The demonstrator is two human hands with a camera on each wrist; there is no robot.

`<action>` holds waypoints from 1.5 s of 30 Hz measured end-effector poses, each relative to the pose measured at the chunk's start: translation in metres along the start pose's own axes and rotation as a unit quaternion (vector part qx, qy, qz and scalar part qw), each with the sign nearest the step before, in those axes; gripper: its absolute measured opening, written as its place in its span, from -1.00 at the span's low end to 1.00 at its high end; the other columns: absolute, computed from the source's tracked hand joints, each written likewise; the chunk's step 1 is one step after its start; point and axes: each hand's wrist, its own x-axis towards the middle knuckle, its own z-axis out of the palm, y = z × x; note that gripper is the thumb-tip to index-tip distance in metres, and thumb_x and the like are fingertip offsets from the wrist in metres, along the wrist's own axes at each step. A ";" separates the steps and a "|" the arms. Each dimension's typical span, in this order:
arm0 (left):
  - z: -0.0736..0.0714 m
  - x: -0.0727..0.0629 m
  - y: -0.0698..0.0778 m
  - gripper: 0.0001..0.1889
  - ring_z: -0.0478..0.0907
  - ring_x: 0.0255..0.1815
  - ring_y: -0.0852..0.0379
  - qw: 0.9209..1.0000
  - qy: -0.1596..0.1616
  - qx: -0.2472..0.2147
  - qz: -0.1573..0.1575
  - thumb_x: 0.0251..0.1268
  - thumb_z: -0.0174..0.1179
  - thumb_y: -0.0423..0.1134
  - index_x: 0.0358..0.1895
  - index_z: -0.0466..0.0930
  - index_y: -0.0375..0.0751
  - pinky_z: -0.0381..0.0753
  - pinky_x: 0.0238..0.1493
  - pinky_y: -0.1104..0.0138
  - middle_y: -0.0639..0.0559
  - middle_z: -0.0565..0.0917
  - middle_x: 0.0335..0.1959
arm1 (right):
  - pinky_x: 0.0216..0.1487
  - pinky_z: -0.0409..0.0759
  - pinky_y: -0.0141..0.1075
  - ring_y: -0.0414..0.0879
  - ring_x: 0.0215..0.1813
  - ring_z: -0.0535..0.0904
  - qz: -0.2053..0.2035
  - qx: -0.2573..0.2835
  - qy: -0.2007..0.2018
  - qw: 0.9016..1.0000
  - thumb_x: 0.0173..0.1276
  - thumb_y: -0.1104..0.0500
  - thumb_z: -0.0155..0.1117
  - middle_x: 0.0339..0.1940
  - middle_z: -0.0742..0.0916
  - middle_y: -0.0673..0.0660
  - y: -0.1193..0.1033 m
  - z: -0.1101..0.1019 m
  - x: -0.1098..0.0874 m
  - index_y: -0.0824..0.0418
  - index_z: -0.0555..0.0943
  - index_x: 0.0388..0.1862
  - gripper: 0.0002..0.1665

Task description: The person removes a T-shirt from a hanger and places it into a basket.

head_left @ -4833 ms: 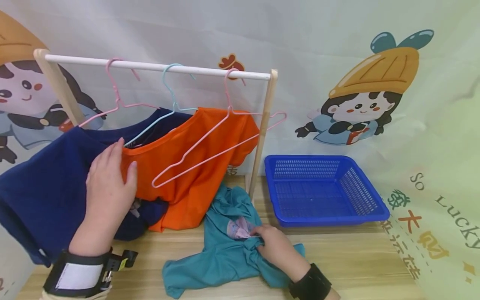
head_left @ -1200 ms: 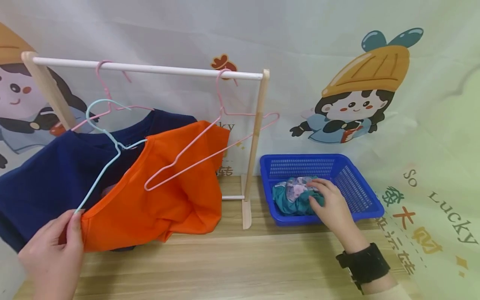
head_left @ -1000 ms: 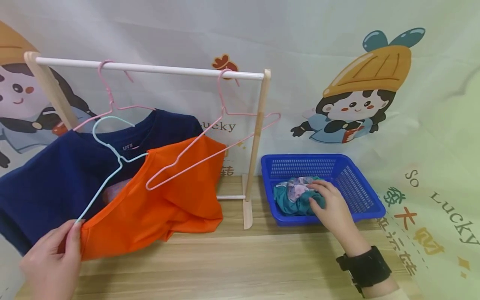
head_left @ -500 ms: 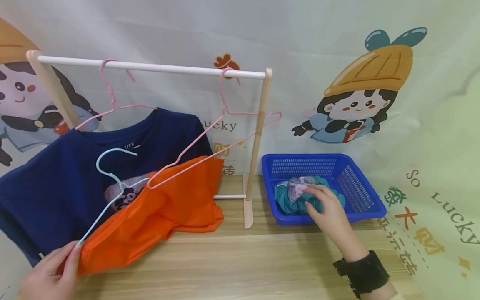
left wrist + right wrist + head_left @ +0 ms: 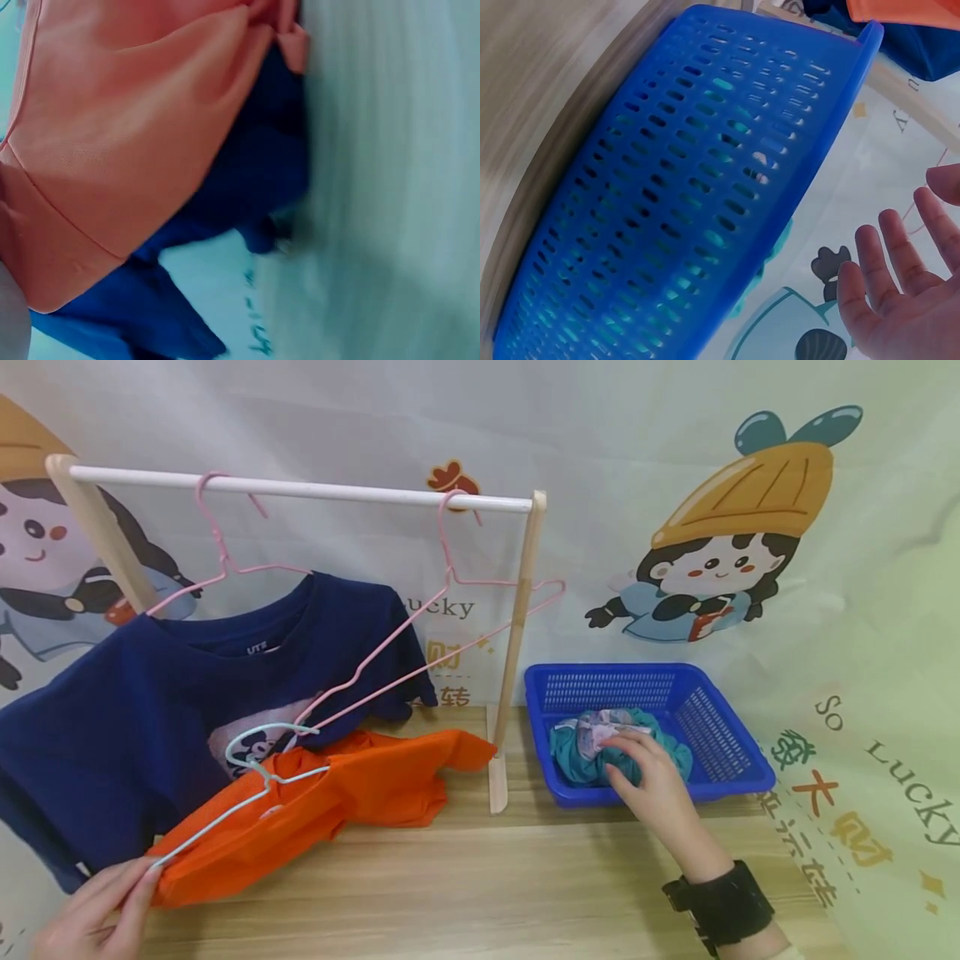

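At the lower left of the head view, my left hand [image 5: 93, 912] pinches one end of a light blue hanger [image 5: 213, 823] together with the shoulder of the orange T-shirt [image 5: 300, 814] on it. This hanger is off the rail, and its hook points up. The left wrist view shows the orange cloth close up, with a navy T-shirt [image 5: 251, 161] behind it. Over the front of the blue basket [image 5: 720, 710], my right hand [image 5: 660, 793] hovers with fingers apart. A bunched teal garment [image 5: 573, 764] lies in that basket. The right wrist view shows nothing in this hand [image 5: 907, 292].
A white rail [image 5: 337, 492] on wooden posts carries two pink hangers. The left one holds the navy T-shirt [image 5: 112, 693]; the right pink hanger [image 5: 405, 672] is bare and juts forward over the orange cloth. A printed curtain [image 5: 585, 468] hangs behind the wooden tabletop [image 5: 480, 893].
The light blue hanger with the orange T-shirt left the rail and sank toward the tabletop in my left hand. The teal garment went from the tabletop into the basket, and my right hand let go.
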 end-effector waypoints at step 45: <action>0.056 0.030 0.151 -0.59 0.60 -0.19 0.27 0.947 -0.165 -0.177 0.211 -0.11 0.41 -0.42 -0.10 0.71 0.00 0.33 0.09 0.70 0.17 0.73 -0.23 | -0.30 0.60 -0.47 -0.20 -0.35 0.58 -0.163 0.253 0.060 0.952 0.15 0.55 0.23 -0.34 0.71 0.12 -0.112 -0.011 -0.023 0.24 0.64 -0.29 -0.73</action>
